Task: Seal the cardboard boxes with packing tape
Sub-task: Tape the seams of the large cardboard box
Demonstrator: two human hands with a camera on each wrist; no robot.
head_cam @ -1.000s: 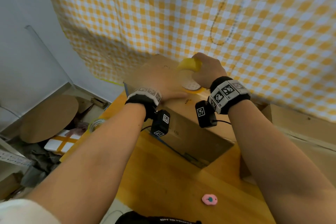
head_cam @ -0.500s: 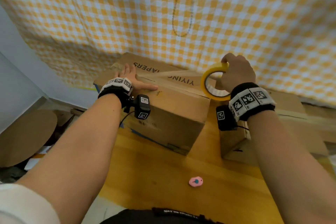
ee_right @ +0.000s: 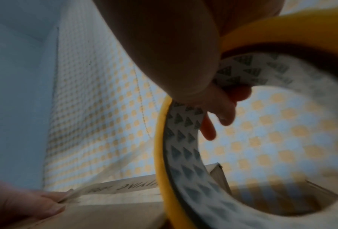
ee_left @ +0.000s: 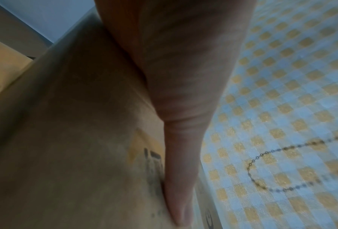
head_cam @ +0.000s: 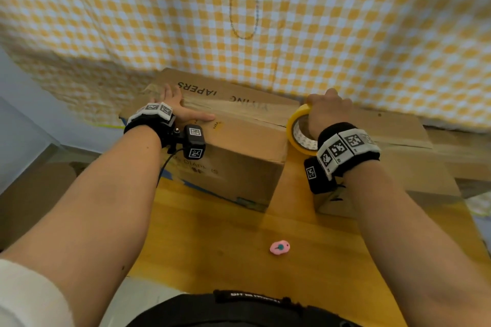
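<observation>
A brown cardboard box (head_cam: 239, 146) with printed letters stands on the wooden table (head_cam: 225, 247). My left hand (head_cam: 180, 111) lies flat on its top at the left end, fingers straight, pressing down the end of a clear tape strip (head_cam: 239, 111). The strip stretches along the top seam to a yellow tape roll (head_cam: 297, 135). My right hand (head_cam: 325, 111) grips that roll just past the box's right edge, fingers hooked through its core (ee_right: 183, 139). In the right wrist view the strip (ee_right: 109, 175) lifts off the box (ee_right: 113, 204) towards the roll.
A second cardboard box (head_cam: 393, 167) stands to the right, behind my right wrist. A small pink cutter (head_cam: 279, 247) lies on the table near me. A yellow checked curtain (head_cam: 318, 34) with a bead chain (head_cam: 243, 21) hangs right behind the boxes.
My right hand has pulled the roll from the middle of the box top to beyond its right edge, drawing out tape. My left hand stays flat at the left end.
</observation>
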